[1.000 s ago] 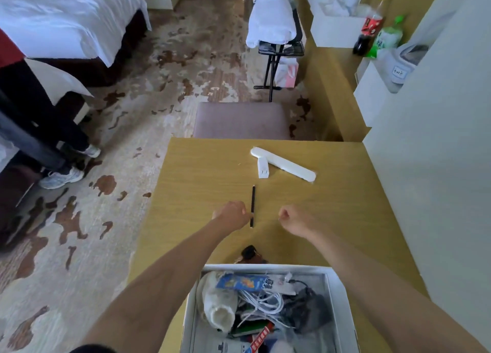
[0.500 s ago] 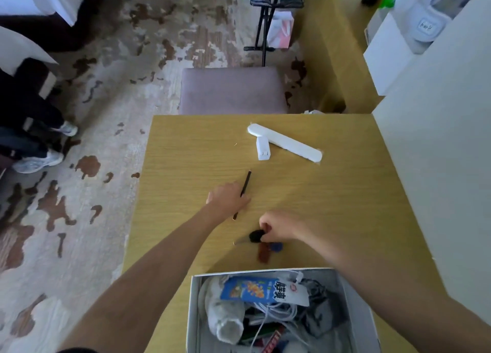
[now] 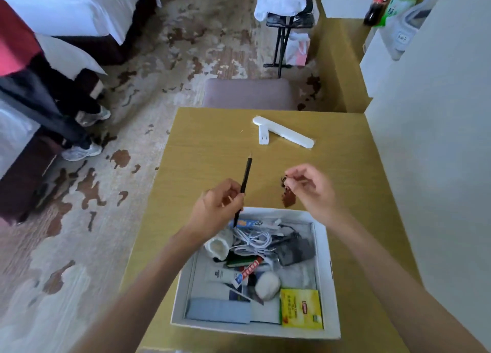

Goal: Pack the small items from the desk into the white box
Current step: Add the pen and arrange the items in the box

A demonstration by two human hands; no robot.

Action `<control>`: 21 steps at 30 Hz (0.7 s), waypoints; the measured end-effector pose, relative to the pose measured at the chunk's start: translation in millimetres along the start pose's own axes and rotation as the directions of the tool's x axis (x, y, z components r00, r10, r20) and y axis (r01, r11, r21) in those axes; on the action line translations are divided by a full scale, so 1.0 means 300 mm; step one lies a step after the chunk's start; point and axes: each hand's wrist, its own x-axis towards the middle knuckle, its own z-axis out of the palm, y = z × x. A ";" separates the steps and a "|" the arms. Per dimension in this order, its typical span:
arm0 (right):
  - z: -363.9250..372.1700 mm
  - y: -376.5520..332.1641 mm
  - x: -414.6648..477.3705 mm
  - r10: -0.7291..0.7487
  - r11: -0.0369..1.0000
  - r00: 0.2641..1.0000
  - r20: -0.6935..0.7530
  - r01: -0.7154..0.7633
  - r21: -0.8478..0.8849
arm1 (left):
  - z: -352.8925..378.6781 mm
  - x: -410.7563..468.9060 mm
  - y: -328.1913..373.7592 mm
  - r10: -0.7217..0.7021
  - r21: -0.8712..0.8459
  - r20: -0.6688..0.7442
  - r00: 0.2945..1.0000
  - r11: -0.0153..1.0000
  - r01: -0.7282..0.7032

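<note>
My left hand point(image 3: 218, 209) grips a thin black pencil point(image 3: 246, 174), lifted off the desk and tilted, its lower end over the far rim of the white box point(image 3: 325, 259). My right hand point(image 3: 310, 186) pinches a small bunch of keys with a brown tag point(image 3: 287, 194) that dangles above the desk just beyond the box. The box stands at the desk's near edge and holds several items: white cables, a black adapter, tubes, a yellow tea packet. Farther off on the desk point(image 3: 202, 150) lie a long white case point(image 3: 285, 132) and a small white plug point(image 3: 263, 138).
A grey stool point(image 3: 249, 93) stands behind the desk's far edge. A white wall point(image 3: 430, 140) runs along the right. Another person's legs and shoes point(image 3: 79, 150) are on the patterned carpet at left, beside beds. A folding stand with white cloth point(image 3: 284, 4) is at the back.
My left hand has picked the pencil up off the desk. My right hand has lifted the keys from beside the box. Both hands are now raised near the box's far rim.
</note>
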 end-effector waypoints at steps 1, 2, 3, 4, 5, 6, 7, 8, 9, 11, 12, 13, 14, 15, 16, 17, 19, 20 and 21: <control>-0.006 -0.025 -0.039 -0.019 0.999 1.000 0.002 0.019 0.030 | -0.005 -0.050 0.009 0.014 0.024 0.013 1.000 1.000 -0.015; -0.012 -0.046 -0.077 -0.034 0.998 0.999 0.007 0.033 0.062 | -0.010 -0.095 0.014 0.031 0.050 0.037 0.999 0.998 -0.033; -0.016 -0.065 -0.111 -0.043 0.995 0.999 0.014 0.042 0.091 | -0.017 -0.138 0.015 0.047 0.080 0.068 0.997 0.995 -0.053; -0.019 -0.084 -0.144 -0.047 0.993 0.999 0.024 0.044 0.111 | -0.024 -0.176 0.014 0.058 0.113 0.103 0.993 0.991 -0.069; -0.017 -0.101 -0.176 -0.051 0.993 0.998 0.034 0.047 0.110 | -0.032 -0.210 0.011 0.063 0.145 0.135 0.989 0.986 -0.083; -0.012 -0.116 -0.207 -0.058 0.995 0.997 0.047 0.054 0.087 | -0.038 -0.239 0.007 0.063 0.182 0.163 0.985 0.979 -0.093; -0.003 -0.128 -0.238 -0.066 0.997 0.996 0.065 0.062 0.053 | -0.043 -0.262 0.002 0.063 0.227 0.189 0.980 0.968 -0.106; 0.012 -0.134 -0.267 -0.064 0.998 0.994 0.086 0.062 0.025 | -0.047 -0.280 -0.003 0.074 0.277 0.215 0.974 0.952 -0.133; 0.029 -0.134 -0.294 -0.049 0.999 0.993 0.107 0.048 0.010 | -0.049 -0.293 -0.008 0.092 0.322 0.242 0.966 0.931 -0.170; 0.076 -0.120 -0.345 0.000 1.000 0.991 0.130 -0.002 0.018 | -0.051 -0.318 -0.020 0.124 0.385 0.281 0.952 0.894 -0.230; 0.102 -0.109 -0.366 0.023 1.000 0.990 0.139 -0.025 0.016 | -0.052 -0.330 -0.028 0.131 0.411 0.288 0.949 0.878 -0.246; 0.131 -0.097 -0.385 0.043 0.999 0.988 0.151 -0.043 -0.001 | -0.052 -0.343 -0.038 0.141 0.435 0.289 0.947 0.862 -0.261; 0.159 -0.084 -0.400 0.058 0.998 0.985 0.163 -0.054 -0.027 | -0.050 -0.355 -0.051 0.157 0.456 0.283 0.946 0.846 -0.277; 0.187 -0.071 -0.412 0.065 0.997 0.983 0.170 -0.056 -0.057 | -0.049 -0.367 -0.064 0.172 0.475 0.276 0.946 0.831 -0.290; 0.214 -0.056 -0.420 0.066 0.995 0.983 0.169 -0.053 -0.083 | -0.048 -0.377 -0.075 0.180 0.492 0.271 0.946 0.818 -0.297; 0.237 -0.042 -0.423 0.063 0.994 0.985 0.161 -0.046 -0.104 | -0.048 -0.386 -0.086 0.182 0.507 0.270 0.946 0.808 -0.300; 0.271 -0.011 -0.418 0.071 0.990 0.989 0.127 -0.055 -0.126 | -0.053 -0.394 -0.101 0.163 0.535 0.281 0.946 0.792 -0.295; 0.282 0.007 -0.411 0.089 0.988 0.990 0.105 -0.075 -0.132 | -0.060 -0.396 -0.107 0.146 0.544 0.289 0.946 0.788 -0.288; 0.288 0.025 -0.403 0.110 0.984 0.990 0.087 -0.096 -0.148 | -0.068 -0.397 -0.113 0.134 0.549 0.293 0.947 0.787 -0.281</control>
